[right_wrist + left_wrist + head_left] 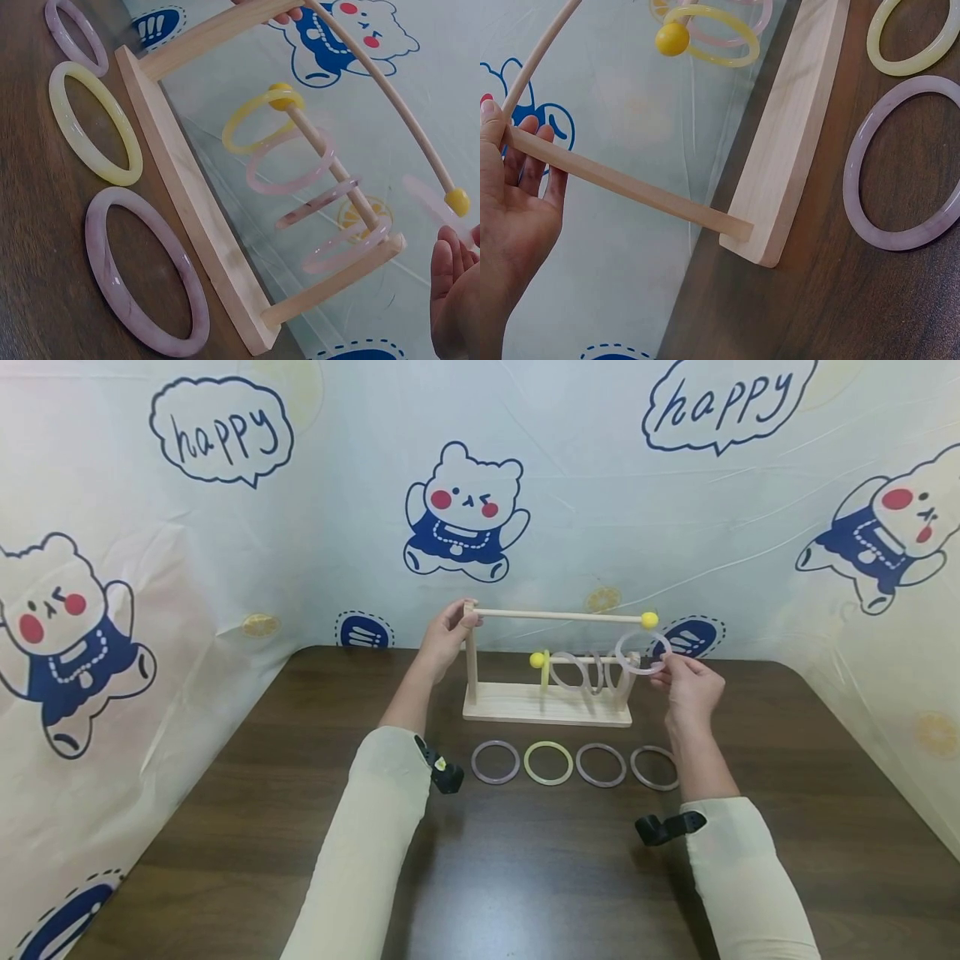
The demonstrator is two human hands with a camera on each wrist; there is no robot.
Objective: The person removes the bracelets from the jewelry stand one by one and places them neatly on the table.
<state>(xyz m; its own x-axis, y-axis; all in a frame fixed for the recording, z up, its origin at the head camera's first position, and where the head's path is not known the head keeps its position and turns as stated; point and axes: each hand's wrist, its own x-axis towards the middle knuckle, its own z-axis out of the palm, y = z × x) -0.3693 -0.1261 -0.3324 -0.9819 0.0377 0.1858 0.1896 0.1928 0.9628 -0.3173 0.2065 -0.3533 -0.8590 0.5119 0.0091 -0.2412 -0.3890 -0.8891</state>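
A wooden stand (547, 706) has two posts, each with a rod ending in a yellow ball. My left hand (447, 635) grips the top of the taller left post (622, 180). Between its thumb and fingers, my right hand (692, 689) pinches a pale lilac ring (621, 647) beside the upper rod's yellow ball (649, 620); in the right wrist view the ring (429, 196) is seen nearly edge-on near that ball (457, 202). Whether the ring is around the rod I cannot tell. On the lower rod hang a yellow ring (232, 127) and several pinkish rings (253, 169).
In front of the stand several rings lie in a row on the brown table (525, 877): a purple ring (476, 762), a yellow-green ring (528, 764) and two more purplish ones (580, 766). Behind the stand hangs a printed cloth (337, 527).
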